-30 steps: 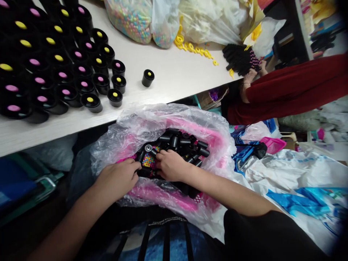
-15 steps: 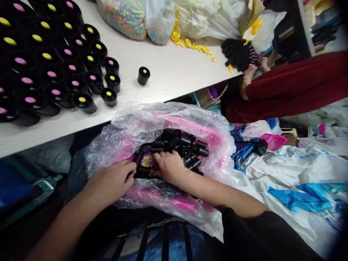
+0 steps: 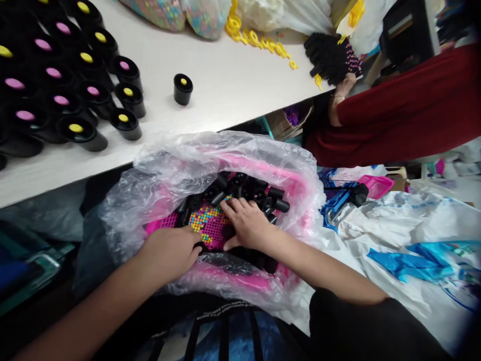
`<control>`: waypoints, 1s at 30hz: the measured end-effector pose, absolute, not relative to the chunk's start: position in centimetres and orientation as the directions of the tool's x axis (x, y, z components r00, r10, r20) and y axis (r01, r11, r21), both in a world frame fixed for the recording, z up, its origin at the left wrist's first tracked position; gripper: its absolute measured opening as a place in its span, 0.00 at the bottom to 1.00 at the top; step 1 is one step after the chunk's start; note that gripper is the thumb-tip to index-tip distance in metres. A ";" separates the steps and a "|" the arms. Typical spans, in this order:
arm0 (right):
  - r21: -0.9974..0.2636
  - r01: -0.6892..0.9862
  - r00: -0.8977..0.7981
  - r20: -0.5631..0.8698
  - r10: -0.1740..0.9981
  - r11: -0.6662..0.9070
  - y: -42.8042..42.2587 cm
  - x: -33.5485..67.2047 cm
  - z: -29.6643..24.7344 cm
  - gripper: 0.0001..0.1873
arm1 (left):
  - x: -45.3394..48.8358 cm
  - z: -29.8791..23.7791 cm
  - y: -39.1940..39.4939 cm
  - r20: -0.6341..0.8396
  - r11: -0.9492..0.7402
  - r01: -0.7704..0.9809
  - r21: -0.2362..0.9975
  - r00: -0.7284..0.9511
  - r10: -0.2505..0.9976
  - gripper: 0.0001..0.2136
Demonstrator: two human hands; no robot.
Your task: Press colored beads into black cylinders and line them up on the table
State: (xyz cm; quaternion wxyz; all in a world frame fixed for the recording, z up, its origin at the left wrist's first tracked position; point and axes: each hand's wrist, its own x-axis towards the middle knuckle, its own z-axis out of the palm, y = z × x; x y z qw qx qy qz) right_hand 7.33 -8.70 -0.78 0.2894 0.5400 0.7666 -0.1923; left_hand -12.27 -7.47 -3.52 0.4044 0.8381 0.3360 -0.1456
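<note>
A pink mesh basket (image 3: 165, 221) lined with a crumpled clear plastic bag (image 3: 124, 193) stands before me. In it lie black cylindrical plastic parts (image 3: 280, 199) and small multicoloured beads (image 3: 206, 215) on the mesh bottom. My left hand (image 3: 169, 250) is inside the near left side, its fingers curled and closed; a dark piece shows by the fingertips, but what they hold is mostly hidden. My right hand (image 3: 248, 223) rests against the heap of parts with thumb and fingers apart, beside the beads.
On the white table (image 3: 158, 120) stand many black cups (image 3: 84, 133) with yellow or pink centres, one cup (image 3: 183, 89) apart. Behind are bags of beads (image 3: 208, 17) and yellow rings (image 3: 253, 39). A co-worker's hand (image 3: 345, 86) touches a black bundle (image 3: 326, 57) at right.
Black parts have shifted toward the far and right sides, baring more beads and pink mesh. My left hand has moved right and slightly down. The view has shifted a little.
</note>
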 end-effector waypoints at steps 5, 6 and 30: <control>-0.025 0.926 -0.312 -0.618 0.722 0.378 -9.0 7.8 -1.1 0.59 | -13.9 -3.8 -9.0 -0.567 -0.384 0.715 0.584 0.698 0.438 0.21; -0.034 0.921 -0.330 -0.600 0.729 0.388 -9.0 7.8 -1.3 0.57 | -14.1 -3.9 -9.3 -0.580 -0.380 0.719 0.582 0.694 0.426 0.22; -0.211 0.823 -0.542 -0.569 0.619 0.528 -7.7 2.7 -5.3 0.10 | -14.3 -2.7 -9.9 -0.612 -0.398 0.744 0.536 0.668 0.424 0.22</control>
